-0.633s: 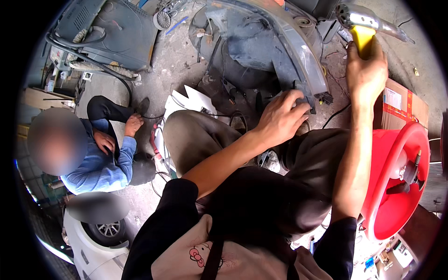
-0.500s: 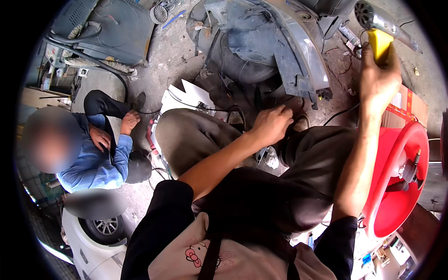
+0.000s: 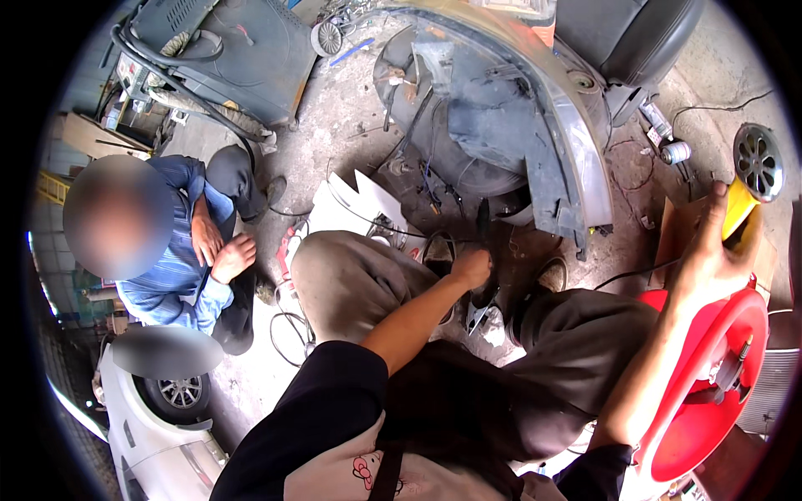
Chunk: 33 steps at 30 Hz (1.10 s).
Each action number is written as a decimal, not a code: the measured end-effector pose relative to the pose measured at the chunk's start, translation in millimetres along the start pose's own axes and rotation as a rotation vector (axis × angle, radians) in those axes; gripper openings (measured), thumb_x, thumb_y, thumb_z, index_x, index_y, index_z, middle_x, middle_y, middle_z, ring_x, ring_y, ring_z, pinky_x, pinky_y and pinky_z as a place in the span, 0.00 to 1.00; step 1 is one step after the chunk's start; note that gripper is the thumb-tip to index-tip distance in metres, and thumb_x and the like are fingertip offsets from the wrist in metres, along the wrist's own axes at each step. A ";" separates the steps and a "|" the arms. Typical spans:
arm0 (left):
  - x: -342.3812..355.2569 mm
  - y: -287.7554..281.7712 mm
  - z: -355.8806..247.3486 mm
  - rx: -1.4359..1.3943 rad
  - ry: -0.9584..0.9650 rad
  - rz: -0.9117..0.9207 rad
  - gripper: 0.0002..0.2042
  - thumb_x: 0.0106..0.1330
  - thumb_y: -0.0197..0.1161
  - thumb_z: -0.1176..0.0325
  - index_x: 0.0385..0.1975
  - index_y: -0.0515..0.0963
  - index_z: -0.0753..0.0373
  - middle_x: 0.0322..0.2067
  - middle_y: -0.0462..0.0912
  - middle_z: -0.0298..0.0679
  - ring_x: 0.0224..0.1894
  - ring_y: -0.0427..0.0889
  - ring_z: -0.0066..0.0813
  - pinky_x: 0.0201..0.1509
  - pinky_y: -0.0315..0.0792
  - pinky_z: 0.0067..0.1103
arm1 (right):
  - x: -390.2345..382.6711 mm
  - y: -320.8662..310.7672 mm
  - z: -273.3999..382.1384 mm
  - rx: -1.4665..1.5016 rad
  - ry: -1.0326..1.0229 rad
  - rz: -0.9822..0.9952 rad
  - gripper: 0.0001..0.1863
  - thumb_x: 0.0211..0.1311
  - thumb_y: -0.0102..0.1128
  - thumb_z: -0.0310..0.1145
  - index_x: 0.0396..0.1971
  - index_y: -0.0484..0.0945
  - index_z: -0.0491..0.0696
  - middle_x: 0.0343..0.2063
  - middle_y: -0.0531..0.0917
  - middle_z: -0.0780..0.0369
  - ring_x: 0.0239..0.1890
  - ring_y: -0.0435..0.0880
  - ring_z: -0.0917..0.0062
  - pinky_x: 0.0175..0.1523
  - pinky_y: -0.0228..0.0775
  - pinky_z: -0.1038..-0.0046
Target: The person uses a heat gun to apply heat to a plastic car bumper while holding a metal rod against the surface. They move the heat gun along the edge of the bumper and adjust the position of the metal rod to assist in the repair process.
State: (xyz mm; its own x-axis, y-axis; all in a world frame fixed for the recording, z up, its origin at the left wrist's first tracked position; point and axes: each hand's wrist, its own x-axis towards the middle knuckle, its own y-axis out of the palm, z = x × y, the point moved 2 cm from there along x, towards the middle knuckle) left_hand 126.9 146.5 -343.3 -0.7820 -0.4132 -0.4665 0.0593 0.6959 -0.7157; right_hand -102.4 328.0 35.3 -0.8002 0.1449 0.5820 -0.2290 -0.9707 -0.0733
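Observation:
My right hand (image 3: 720, 259) grips the yellow handle (image 3: 739, 209) of a metal-bodied heat gun (image 3: 758, 163), held at the far right with its round, perforated end showing. My left hand (image 3: 469, 267) is down between my knees, fingers curled at a dark, narrow object (image 3: 483, 219) that I cannot make out. Above it lies a grey, scuffed vehicle body panel with dark plastic lining (image 3: 493, 125). A white sheet (image 3: 347, 200) lies left of my feet, cables across it. A red plastic stool (image 3: 693, 426) is beside my right forearm.
A person in a blue shirt (image 3: 171, 296) squats on the left. Behind are a grey machine (image 3: 251, 67) with hoses, a white car (image 3: 150, 442) and a black seat (image 3: 626, 33). Cables, small parts and a can (image 3: 675, 153) lie on the concrete floor (image 3: 317, 142); a cardboard box (image 3: 672, 230) is at right.
My right hand has moved right and down, turning the heat gun. My left hand has left the panel's edge and dropped lower. The person in blue has brought their hands together.

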 end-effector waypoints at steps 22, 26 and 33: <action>-63.8 -260.6 -261.7 -0.605 0.506 0.493 0.13 0.74 0.61 0.61 0.34 0.80 0.66 0.25 0.81 0.33 0.26 0.79 0.17 0.31 0.72 0.18 | 19.0 -19.6 5.4 0.336 0.265 -0.147 0.14 0.63 0.71 0.32 0.43 0.79 0.39 0.27 0.80 0.68 0.27 0.73 0.89 0.33 0.64 0.85; 50.9 -286.3 -348.1 -0.143 0.680 0.072 0.13 0.73 0.60 0.63 0.35 0.80 0.70 0.26 0.83 0.36 0.30 0.83 0.26 0.34 0.75 0.24 | 25.4 -12.2 -10.5 0.275 0.174 -0.281 0.12 0.66 0.68 0.34 0.37 0.76 0.42 0.20 0.80 0.65 0.19 0.75 0.85 0.23 0.64 0.82; 300.8 -214.5 -359.1 0.865 0.354 0.112 0.22 0.66 0.59 0.64 0.59 0.78 0.64 0.67 0.70 0.52 0.65 0.75 0.47 0.66 0.72 0.38 | 18.4 -14.9 -4.6 0.471 0.430 -0.225 0.19 0.63 0.69 0.29 0.49 0.73 0.38 0.33 0.79 0.65 0.32 0.75 0.87 0.35 0.67 0.84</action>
State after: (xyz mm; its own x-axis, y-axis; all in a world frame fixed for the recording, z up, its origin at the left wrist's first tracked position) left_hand -343.8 83.8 -143.5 -0.8786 -0.0688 -0.4726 0.4747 -0.0163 -0.8800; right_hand -116.3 346.0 43.4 -0.9329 0.3223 0.1605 -0.2281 -0.8739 0.4292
